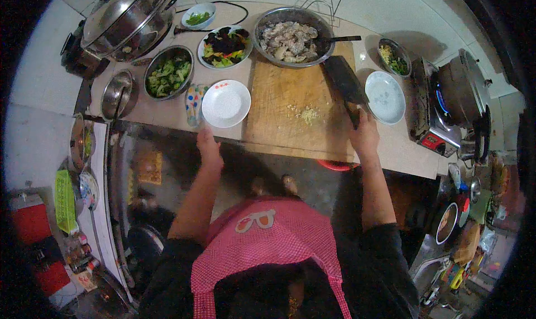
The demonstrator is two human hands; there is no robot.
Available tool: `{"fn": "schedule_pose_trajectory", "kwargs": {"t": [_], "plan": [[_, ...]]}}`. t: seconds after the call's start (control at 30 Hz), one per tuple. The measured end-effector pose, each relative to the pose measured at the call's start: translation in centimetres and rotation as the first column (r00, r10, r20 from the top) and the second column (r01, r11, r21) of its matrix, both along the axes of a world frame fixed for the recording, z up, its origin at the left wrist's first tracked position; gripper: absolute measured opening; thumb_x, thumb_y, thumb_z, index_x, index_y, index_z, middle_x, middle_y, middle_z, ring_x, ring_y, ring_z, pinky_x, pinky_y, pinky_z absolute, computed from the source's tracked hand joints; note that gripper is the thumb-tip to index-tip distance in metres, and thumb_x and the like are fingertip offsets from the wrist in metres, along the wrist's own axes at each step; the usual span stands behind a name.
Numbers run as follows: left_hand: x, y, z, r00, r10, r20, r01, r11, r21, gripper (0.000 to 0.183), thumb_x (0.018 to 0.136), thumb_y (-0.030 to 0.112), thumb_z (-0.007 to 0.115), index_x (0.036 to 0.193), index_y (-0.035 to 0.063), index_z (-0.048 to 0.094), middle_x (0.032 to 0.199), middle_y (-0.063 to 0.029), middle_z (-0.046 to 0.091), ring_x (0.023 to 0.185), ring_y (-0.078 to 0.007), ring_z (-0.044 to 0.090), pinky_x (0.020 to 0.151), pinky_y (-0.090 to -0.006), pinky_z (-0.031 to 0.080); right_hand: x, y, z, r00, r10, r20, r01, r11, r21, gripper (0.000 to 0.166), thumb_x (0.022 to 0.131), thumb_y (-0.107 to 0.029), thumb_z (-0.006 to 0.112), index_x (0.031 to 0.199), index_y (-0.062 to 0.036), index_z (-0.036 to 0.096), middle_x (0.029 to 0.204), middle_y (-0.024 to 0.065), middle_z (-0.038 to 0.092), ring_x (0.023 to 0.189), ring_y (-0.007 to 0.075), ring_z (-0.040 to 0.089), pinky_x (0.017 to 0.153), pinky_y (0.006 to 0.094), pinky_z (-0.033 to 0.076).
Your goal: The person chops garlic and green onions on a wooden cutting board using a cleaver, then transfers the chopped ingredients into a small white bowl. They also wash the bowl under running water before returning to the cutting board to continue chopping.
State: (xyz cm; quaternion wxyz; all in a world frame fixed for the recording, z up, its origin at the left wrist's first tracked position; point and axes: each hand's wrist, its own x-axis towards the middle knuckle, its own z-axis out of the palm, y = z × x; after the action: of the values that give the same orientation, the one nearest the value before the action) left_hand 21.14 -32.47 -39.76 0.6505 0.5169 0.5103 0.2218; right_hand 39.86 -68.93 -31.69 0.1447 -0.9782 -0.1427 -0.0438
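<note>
My right hand (pixel 365 135) grips the handle of a dark-bladed cleaver (pixel 344 77). The blade points away from me over the right side of a wooden cutting board (pixel 279 113). A small heap of minced pale bits, possibly garlic (pixel 307 114), lies on the board. My left hand (pixel 209 148) is at the counter's front edge, just below a white plate (pixel 226 104) with red marks on its rim. Whether its fingertips touch the plate is unclear. On the board's far end stands a steel bowl (pixel 260 37) of pale raw pieces, possibly meat, with a dark-handled utensil in it.
A lit portable gas stove (pixel 441 136) with a pot (pixel 465 84) stands at right, beside an oval plate (pixel 385 97) and a dish of chopped aromatics (pixel 393 58). Broccoli (pixel 167 77), a vegetable plate (pixel 225 46), a steel bowl (pixel 117 93) and a large lidded pot (pixel 125 21) are at left.
</note>
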Motion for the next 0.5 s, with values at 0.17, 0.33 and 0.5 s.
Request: {"fn": "schedule_pose_trajectory", "kwargs": {"t": [0.17,0.33,0.5], "plan": [[-2.7,-1.9,-0.5,0.990,-0.102,-0.096,0.139,0.812,0.567,0.038,0.093,0.022,0.053,0.125,0.0026,0.046,0.116,-0.0137,0.041,0.099,-0.0203,0.045,0.088,-0.0325,0.040,-6.5,-3.2,1.5,0.999,-0.010,0.050,0.004,0.995,0.101,0.052,0.076,-0.017,0.068,0.124,-0.0067,0.051,0.089,0.0163,0.061,0.079,0.0366,0.062,0.067,0.0445,0.050],[-1.3,-4.5,4.9,0.911,-0.412,-0.021,0.289,0.602,0.744,0.029,0.092,0.012,0.052,0.119,0.0041,0.049,0.114,-0.0133,0.046,0.101,-0.0236,0.046,0.088,-0.0345,0.038,-9.4,-2.1,0.1,0.992,0.125,-0.021,-0.122,0.986,0.113,0.058,0.077,-0.015,0.069,0.130,-0.0078,0.046,0.094,0.0167,0.062,0.079,0.0353,0.063,0.069,0.0426,0.052],[0.1,-5.5,4.7,0.822,-0.565,0.073,0.383,0.643,0.663,0.026,0.093,0.012,0.050,0.118,0.0041,0.050,0.117,-0.0124,0.050,0.104,-0.0241,0.048,0.089,-0.0342,0.039,-13.4,-0.7,0.8,0.950,0.306,-0.061,-0.298,0.948,0.112,0.058,0.076,-0.015,0.069,0.129,-0.0061,0.047,0.103,0.0172,0.062,0.089,0.0340,0.062,0.073,0.0402,0.052]]}}
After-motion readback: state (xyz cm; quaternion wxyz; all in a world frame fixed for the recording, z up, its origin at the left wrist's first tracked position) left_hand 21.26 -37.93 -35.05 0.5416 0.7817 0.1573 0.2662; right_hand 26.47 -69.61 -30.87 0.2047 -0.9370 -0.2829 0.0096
